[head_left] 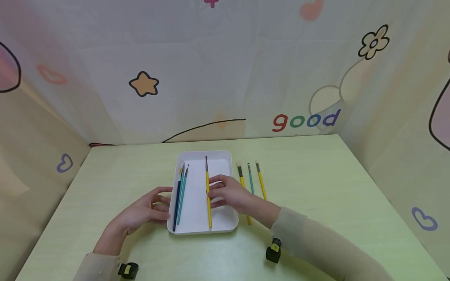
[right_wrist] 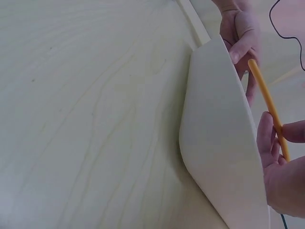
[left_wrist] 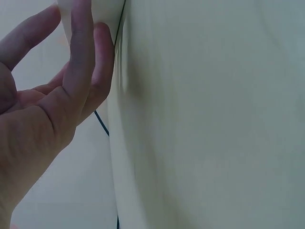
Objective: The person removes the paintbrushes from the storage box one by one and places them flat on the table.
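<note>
while the left hand (head_left: 147, 208) touches the white tray (head_left: 195, 187), left side, fingers loose, one yellow brush (head_left: 209, 214), pinched by the nearer right hand (head_left: 228, 193), is over the tray, right of centre, long axis roughly along its long sides.

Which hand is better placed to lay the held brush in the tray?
The right hand, most likely: it holds the yellow brush over the white tray, while the left hand is at the tray's left edge.
</note>
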### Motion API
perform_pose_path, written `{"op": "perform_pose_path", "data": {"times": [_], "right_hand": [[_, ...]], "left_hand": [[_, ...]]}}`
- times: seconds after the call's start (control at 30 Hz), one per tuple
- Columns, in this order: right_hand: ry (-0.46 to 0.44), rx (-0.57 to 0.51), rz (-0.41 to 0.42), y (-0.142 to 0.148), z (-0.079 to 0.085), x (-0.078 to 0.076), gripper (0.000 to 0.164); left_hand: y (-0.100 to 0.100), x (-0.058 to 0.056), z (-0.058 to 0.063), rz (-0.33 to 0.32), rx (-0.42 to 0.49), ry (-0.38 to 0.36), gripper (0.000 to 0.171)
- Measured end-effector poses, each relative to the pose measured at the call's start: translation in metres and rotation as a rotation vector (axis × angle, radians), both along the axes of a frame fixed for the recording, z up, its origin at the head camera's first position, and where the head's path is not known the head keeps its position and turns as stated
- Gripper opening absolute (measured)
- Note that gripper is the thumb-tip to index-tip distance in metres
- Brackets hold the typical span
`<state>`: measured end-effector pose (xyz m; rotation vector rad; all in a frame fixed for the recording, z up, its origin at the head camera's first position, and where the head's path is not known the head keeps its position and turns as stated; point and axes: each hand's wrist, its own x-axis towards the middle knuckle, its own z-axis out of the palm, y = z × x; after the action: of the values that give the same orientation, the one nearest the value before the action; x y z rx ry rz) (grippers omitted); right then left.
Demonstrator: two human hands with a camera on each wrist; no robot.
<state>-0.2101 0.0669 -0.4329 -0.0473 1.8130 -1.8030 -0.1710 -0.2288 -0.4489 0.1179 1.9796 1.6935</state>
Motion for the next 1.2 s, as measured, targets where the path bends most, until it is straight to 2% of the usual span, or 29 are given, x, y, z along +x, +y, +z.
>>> {"op": "perform_pose_path", "data": {"times": [0.23,0.5,0.97,1.2], "right_hand": [[0.052,-0.002,-0.009,0.019,0.007,0.003,0.043],[0.082,-0.031,-0.014,0.048,0.006,0.005,0.047],[0.077,0.001,-0.066,0.108,0.001,0.007,0.051],[0.081,0.074,-0.074,0.129,-0.004,0.005,0.053]], "left_hand": [[-0.001,0.001,-0.001,-0.004,0.016,0.027,0.083],[0.001,0.002,-0.001,0.009,0.026,0.034,0.084],[0.003,0.003,-0.002,0.032,0.023,0.056,0.084],[0.003,0.003,-0.001,0.034,0.021,0.051,0.084]]}}
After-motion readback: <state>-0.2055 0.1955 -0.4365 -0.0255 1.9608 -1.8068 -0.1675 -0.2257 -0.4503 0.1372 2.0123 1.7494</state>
